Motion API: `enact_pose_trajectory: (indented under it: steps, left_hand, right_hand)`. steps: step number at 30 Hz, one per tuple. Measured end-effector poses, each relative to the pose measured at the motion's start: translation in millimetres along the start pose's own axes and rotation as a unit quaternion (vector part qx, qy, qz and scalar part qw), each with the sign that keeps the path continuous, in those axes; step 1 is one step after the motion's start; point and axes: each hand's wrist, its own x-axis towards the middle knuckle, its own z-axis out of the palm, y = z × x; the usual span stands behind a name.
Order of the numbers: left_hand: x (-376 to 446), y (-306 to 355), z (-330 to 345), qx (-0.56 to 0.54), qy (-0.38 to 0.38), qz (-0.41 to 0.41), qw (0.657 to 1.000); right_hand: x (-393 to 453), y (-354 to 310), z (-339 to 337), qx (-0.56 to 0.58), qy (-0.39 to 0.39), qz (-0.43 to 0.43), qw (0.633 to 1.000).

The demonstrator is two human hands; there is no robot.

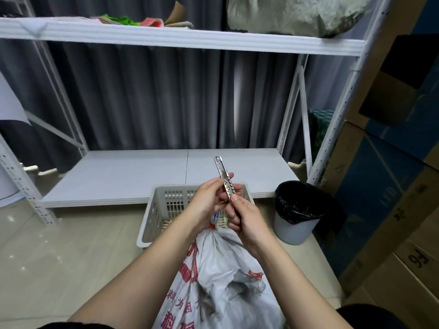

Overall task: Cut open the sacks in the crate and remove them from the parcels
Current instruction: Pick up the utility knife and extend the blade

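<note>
A white woven plastic sack with red printing [213, 281] lay nearest, its tied neck pointing toward the crate, apparently uncut. Above it, the right hand [247, 219] clasped the handle of a slim metal utility knife [225, 181], while the left hand [206, 198] pinched its middle, likely readying the blade. Beyond sat the pale slotted plastic crate [152, 214]. The cutting seemed not yet begun.

You are looking at a shiny pale floor [59, 248]. On it sit a white crate [154, 214], a grey bin [295, 224] with a black bag inside, tall cardboard boxes [389, 210] and a white shelf rack [166, 172].
</note>
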Motion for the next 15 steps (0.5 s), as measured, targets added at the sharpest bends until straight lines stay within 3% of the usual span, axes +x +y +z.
enact_pose_trajectory:
  steps: [9, 15]
  left_hand:
    - [-0.3, -2.0, -7.8, 0.035, -0.012, 0.006, 0.999]
    - [-1.3, -4.7, -8.7, 0.084, -0.029, 0.01, 0.996]
  right_hand:
    - [-4.8, 0.2, 5.9, 0.073, -0.016, 0.048, 0.996]
    - [-5.3, 0.6, 8.7, 0.067, 0.02, 0.054, 0.996]
